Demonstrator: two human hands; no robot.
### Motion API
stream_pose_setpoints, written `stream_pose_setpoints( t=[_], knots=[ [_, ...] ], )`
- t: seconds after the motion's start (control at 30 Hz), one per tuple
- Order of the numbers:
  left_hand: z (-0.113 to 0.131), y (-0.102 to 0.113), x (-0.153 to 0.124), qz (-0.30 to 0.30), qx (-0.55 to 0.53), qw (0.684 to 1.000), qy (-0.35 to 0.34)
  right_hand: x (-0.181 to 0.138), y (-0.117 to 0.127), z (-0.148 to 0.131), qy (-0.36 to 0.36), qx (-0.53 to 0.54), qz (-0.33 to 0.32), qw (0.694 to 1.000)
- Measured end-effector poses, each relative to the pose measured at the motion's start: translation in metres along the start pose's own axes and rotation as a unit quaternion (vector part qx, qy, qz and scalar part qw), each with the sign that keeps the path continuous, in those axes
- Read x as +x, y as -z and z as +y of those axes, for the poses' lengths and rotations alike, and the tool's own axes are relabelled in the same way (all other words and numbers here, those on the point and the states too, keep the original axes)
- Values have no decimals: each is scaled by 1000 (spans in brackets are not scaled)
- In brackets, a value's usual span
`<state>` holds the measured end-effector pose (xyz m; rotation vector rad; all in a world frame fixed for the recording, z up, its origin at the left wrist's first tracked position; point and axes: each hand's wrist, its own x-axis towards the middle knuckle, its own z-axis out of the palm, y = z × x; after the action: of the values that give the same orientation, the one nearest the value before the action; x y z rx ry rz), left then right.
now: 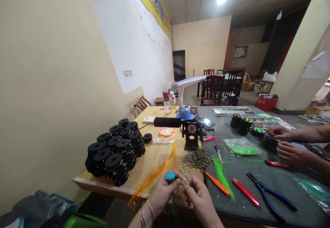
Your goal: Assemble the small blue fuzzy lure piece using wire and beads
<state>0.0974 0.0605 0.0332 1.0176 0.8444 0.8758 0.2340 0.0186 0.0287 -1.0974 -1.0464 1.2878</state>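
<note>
Fingers of the left hand partly hide a blue-topped piece.

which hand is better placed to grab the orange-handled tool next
Probably the right hand: the orange-handled tool lies close by on that side. The left hand is farther off and holds a turquoise-topped piece. Whether the right hand pinches something small is hard to tell.

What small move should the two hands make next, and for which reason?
I would perhaps steady the turquoise-topped piece in the left hand: the right hand is pinched close beside it, so a small bump might tip it.
</note>
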Motion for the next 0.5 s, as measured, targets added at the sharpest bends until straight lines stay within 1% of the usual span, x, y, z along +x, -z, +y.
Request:
stream_pose_setpoints(
  t=[0.17, 0.33, 0.5],
  knots=[
    [4, -2, -2, 0, 2, 1000, -17, 1, 1, 5, 2, 8, 2, 1000],
    [13, -8, -6, -4, 20, 1000, 5, 1, 0, 5, 1, -14, 8, 1000],
    [17, -11, -6, 17, 40, 998, -47, -1, 3, 0, 41, -87, 4, 995]
  ],
)
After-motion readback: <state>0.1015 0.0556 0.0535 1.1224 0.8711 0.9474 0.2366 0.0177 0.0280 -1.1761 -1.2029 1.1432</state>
